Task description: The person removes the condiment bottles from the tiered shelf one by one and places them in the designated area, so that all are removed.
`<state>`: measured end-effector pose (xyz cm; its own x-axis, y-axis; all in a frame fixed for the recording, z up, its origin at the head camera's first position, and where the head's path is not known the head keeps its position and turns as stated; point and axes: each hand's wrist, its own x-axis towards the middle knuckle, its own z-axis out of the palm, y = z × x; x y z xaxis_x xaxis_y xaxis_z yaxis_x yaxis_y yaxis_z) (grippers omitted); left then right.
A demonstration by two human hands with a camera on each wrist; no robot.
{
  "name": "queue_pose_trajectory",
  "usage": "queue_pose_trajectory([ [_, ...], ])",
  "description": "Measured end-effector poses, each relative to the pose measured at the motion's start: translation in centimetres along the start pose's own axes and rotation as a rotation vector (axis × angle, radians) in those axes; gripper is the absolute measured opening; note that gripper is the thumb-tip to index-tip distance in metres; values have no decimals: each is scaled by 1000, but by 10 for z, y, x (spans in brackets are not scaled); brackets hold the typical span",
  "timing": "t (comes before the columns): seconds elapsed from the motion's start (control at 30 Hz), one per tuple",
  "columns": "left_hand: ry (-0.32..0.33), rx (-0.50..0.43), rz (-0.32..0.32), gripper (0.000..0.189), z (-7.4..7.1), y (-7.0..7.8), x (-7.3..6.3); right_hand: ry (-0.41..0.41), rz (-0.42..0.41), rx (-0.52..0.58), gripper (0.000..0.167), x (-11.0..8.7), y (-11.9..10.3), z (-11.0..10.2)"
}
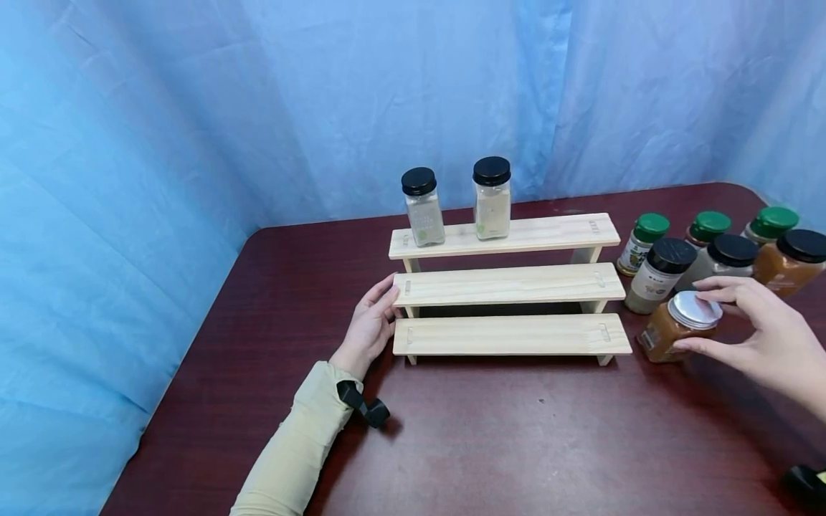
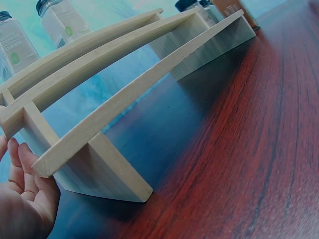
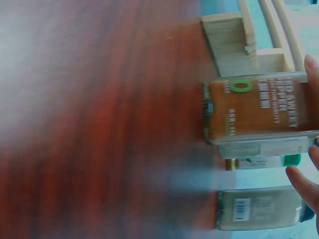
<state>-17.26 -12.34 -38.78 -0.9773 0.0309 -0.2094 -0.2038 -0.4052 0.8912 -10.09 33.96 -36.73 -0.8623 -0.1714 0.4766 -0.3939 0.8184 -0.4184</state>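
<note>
A three-tier wooden rack [image 1: 503, 337] stands on the table. My left hand [image 1: 371, 322] grips its left end at the middle tier, with fingers [image 2: 27, 167] against the shelf end and side board. Two clear jars with black lids, the left jar [image 1: 426, 218] and the right jar [image 1: 493, 208], sit on the top tier. At the rack's right end is a spice jar [image 1: 671, 333] of brown powder with a silver lid. My right hand [image 1: 764, 333] is spread around this jar, thumb in front and fingertips at the lid. In the right wrist view its label [image 3: 271, 102] shows.
Right of the rack stand several more spice jars: a black-lidded shaker [image 1: 654, 283], a green-capped bottle [image 1: 639, 247] and an orange-brown jar [image 1: 790, 265] among them. Blue curtains [image 1: 387, 93] hang behind and left of the dark red table [image 1: 516, 444].
</note>
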Motion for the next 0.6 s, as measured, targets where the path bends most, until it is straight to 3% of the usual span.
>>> queue_pose_trajectory([
  [0.43, 1, 2, 6, 47, 1, 1, -1, 96, 34, 42, 46, 18, -38, -17],
  [0.6, -2, -2, 0, 47, 0, 1, -1, 204, -51, 134, 37, 26, -58, -15],
])
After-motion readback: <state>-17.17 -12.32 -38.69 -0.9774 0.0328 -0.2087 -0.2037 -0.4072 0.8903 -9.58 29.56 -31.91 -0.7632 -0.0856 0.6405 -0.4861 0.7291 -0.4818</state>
